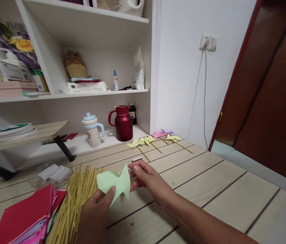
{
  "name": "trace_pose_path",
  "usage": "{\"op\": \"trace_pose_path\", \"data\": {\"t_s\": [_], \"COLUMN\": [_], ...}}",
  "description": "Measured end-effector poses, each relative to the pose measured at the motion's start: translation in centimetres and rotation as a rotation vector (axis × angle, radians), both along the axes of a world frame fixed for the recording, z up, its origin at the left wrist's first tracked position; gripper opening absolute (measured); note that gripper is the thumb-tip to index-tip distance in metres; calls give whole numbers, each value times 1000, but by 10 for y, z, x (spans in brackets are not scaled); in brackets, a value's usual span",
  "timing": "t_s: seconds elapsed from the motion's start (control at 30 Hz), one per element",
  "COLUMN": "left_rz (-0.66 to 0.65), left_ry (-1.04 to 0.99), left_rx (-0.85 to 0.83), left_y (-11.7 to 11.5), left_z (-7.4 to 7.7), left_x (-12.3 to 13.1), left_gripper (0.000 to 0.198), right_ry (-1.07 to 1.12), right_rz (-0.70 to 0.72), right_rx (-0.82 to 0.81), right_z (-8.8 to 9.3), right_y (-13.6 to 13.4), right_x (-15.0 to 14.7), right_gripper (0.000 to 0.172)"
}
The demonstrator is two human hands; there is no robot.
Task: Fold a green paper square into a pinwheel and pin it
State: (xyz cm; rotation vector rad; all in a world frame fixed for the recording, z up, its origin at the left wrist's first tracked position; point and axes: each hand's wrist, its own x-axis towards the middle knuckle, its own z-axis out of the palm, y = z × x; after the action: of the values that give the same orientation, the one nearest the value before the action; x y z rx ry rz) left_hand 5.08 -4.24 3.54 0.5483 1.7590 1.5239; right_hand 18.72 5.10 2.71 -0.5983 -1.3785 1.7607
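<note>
My left hand (98, 206) pinches a light green paper piece (117, 183) with cut, pointed corners, shaped like a partly folded pinwheel. Its thumb presses on the front of the paper while the other fingers are behind. At the paper's right edge is my right hand (145, 176), fingers slightly curled and apart; the fingertips meet the edge, but the thumb is off the paper. Left of the paper lies a bundle of thin yellowish sticks (74, 196). Beside the sticks is a stack of coloured paper (23, 217), red on top.
Several paper pinwheels on sticks (143, 140) lie at the table's far edge. A small stapler-like object (137, 159) sits beyond my right hand. A clear container (53, 173) stands left. Behind are a red jug (124, 123), a cup (92, 132) and white shelves (102, 96).
</note>
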Motion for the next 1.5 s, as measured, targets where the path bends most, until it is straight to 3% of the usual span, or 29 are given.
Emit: {"op": "trace_pose_path", "data": {"t_s": [0.07,0.23,0.3,0.57,0.77,0.9,1.0,1.1,1.17,1.37,1.5], "left_rz": [30,-16,-40,-136,-227,-212,-143,-136,-168,-258,-249], "left_ry": [-64,-202,-232,-241,-192,-192,-185,-218,-281,-310,-316], "left_rx": [61,138,152,161,156,137,113,124,140,212,223], "left_y": [0,1,3,7,7,6,3,2,4,10,10], "left_z": [-1,-2,-4,-12,-20,-11,0,3,-3,-23,-21], "left_x": [-2,-5,-6,-6,-3,-3,-2,-3,-4,-10,-8], "left_gripper": [28,40,46,38,32,16,8,10,12,35,41], "right_ry": [-12,-135,-157,-123,-170,-147,-26,68,65,49,29], "right_rz": [0,-47,-35,8,34,49,-57,-234,-265,-139,-122], "right_rx": [55,443,490,409,236,246,226,106,44,42,99], "right_z": [0,-6,-8,-10,-7,-1,5,6,5,0,-1], "right_y": [5,12,11,6,1,-1,3,11,16,10,3], "right_x": [3,6,6,1,-3,1,8,13,13,3,-3], "right_gripper": [27,20,20,12,21,28,36,34,32,50,40]}}
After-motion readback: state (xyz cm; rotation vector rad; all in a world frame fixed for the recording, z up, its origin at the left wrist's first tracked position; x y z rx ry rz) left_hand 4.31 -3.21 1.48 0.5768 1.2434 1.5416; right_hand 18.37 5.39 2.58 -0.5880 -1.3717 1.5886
